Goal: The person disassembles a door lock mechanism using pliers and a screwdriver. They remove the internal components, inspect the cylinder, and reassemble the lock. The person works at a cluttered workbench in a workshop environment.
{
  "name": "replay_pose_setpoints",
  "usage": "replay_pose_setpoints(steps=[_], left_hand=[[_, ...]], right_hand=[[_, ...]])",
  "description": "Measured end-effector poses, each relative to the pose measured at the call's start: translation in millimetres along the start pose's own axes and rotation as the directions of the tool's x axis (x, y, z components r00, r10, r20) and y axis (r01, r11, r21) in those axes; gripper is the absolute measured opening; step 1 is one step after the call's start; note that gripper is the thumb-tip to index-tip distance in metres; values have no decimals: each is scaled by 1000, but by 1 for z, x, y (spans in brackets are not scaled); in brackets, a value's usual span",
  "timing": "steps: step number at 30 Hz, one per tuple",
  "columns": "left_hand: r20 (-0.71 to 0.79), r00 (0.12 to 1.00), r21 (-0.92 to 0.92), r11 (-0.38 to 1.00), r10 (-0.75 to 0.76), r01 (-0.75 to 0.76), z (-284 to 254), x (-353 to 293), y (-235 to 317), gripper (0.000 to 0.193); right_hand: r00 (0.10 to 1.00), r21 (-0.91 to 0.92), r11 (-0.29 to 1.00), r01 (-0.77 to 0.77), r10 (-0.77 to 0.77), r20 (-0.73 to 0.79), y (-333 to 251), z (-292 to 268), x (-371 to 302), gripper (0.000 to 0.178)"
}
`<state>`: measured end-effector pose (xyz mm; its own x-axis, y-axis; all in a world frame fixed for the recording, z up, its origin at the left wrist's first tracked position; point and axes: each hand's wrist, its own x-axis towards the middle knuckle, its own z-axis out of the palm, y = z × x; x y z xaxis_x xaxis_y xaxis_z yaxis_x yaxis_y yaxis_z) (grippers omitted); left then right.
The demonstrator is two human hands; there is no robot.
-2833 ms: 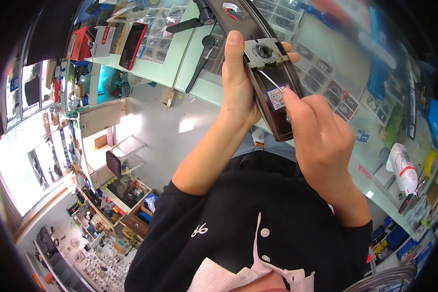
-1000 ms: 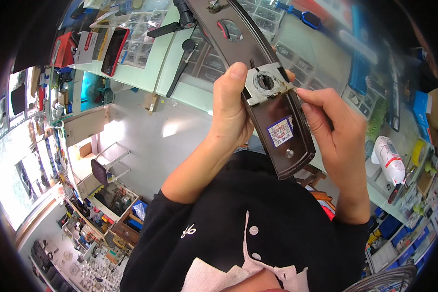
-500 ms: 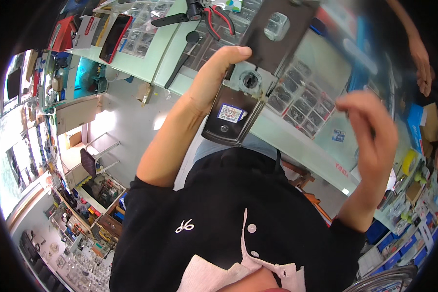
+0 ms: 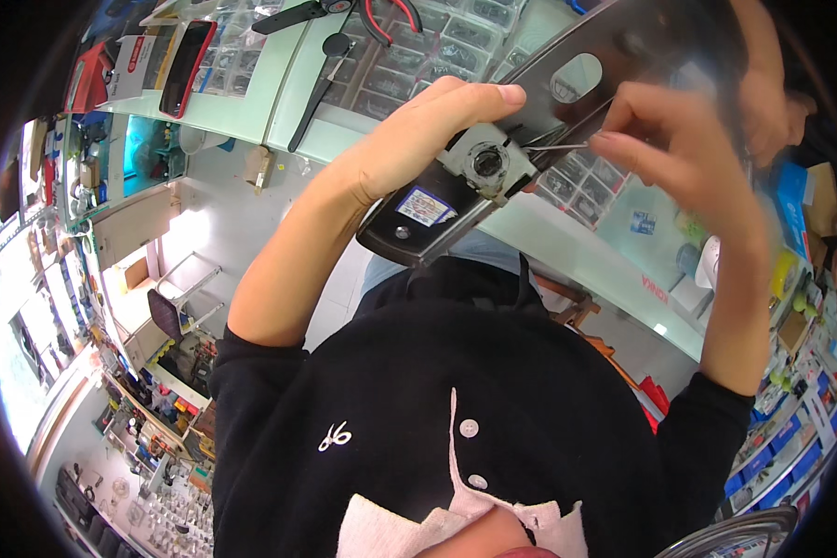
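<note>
My left hand (image 4: 428, 130) is closed round a long dark lock panel (image 4: 614, 56), its thumb lying over the upper side. The panel is held tilted above the counter. An oval opening sits in its far part, and a pale metal mechanism with a round hub (image 4: 486, 164) is set in its middle. Nearer my body, the panel carries a blue-edged label (image 4: 425, 207). My right hand (image 4: 674, 149) pinches a thin metal tool (image 4: 558, 147), whose tip points at the mechanism's edge. Whether the tip touches it, I cannot tell.
Clear boxes of small parts (image 4: 581, 191) lie in the glass-topped counter (image 4: 614, 270). Red-handled pliers (image 4: 391, 19), a watch (image 4: 321, 9) and a red-edged phone (image 4: 189, 70) are beyond my left hand. Another person's hand (image 4: 772, 116) is at the far right.
The panel has tilted, its far end swinging right. My right hand has come in from the right, and a thin metal tool now shows in its fingers next to the mechanism.
</note>
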<state>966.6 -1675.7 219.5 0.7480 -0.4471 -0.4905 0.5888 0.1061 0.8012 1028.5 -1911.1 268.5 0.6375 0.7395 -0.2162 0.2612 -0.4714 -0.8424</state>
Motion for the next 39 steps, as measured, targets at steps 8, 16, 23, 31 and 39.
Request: replay_pose_setpoints(steps=[8, 16, 23, 31, 39], left_hand=[[-90, 995, 142, 988, -45, 57, -1, 2, -4, 51], [-40, 995, 34, 995, -96, 98, 2, 9, -8, 48], [-138, 980, 168, 971, -146, 169, 2, 7, 7, 47], [-197, 978, 248, 961, -76, 124, 6, 3, 9, 68], [-156, 986, 286, 953, -57, 100, 4, 6, 8, 67]], right_hand=[[946, -214, 962, 167, -217, -240, 25, 38, -18, 24], [920, -210, 966, 151, -215, -327, 26, 49, -24, 27], [939, -490, 852, 184, -300, -170, 14, 26, -37, 23], [951, -311, 930, 197, -258, -170, 2, 14, -32, 19], [966, -396, 904, 162, -227, -123, 14, 21, -24, 19]])
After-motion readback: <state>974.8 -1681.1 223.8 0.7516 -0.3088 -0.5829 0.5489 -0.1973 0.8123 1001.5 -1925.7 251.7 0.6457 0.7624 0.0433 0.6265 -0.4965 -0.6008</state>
